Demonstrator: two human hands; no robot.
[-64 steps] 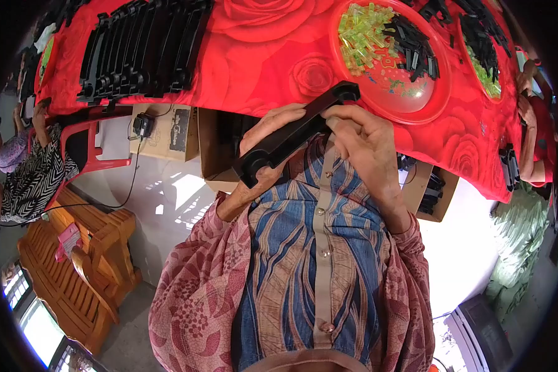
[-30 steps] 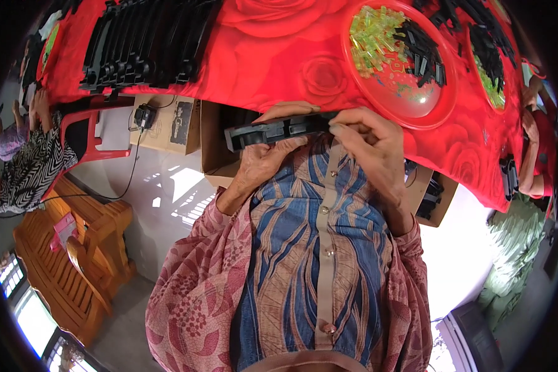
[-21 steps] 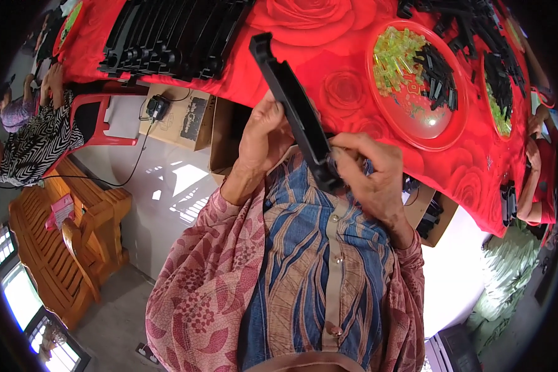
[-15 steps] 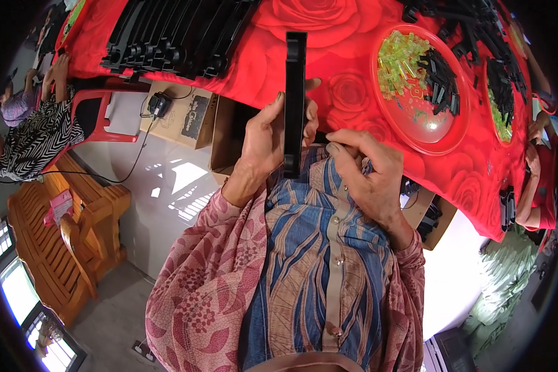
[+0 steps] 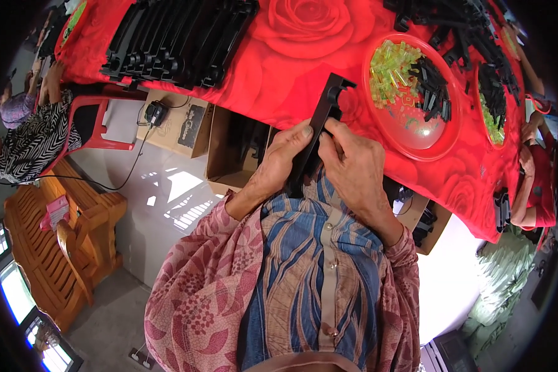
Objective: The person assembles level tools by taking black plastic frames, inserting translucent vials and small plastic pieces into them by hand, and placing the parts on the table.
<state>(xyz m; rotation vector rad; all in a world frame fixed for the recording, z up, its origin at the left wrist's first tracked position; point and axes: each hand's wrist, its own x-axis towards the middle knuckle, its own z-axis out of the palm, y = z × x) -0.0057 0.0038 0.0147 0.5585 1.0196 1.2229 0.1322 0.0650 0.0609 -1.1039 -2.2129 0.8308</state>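
A long black plastic part [image 5: 321, 116] with a notched far end is held tilted in front of my body, over the table's near edge. My left hand [image 5: 283, 156] grips it from the left, thumb along its side. My right hand [image 5: 357, 162] is closed against its right side, fingertips pressed near the middle; whether a small piece is pinched there is hidden. To the right lies a red round tray [image 5: 425, 141] holding yellow-green clear pieces [image 5: 390, 71] and small black pieces [image 5: 433, 93]. Similar long black parts [image 5: 173, 46] lie in a row at the far left.
A red rose-patterned cloth [image 5: 304, 43] covers the table. More black parts [image 5: 471, 31] are heaped at the far right, beside a second tray. Open cardboard boxes [image 5: 229, 152] stand below the edge. Other people sit at both sides; a wooden bench [image 5: 49, 242] is at left.
The long black part has turned from upright to leaning right, its notches now showing. My right hand has moved up and left from beside it onto its side.
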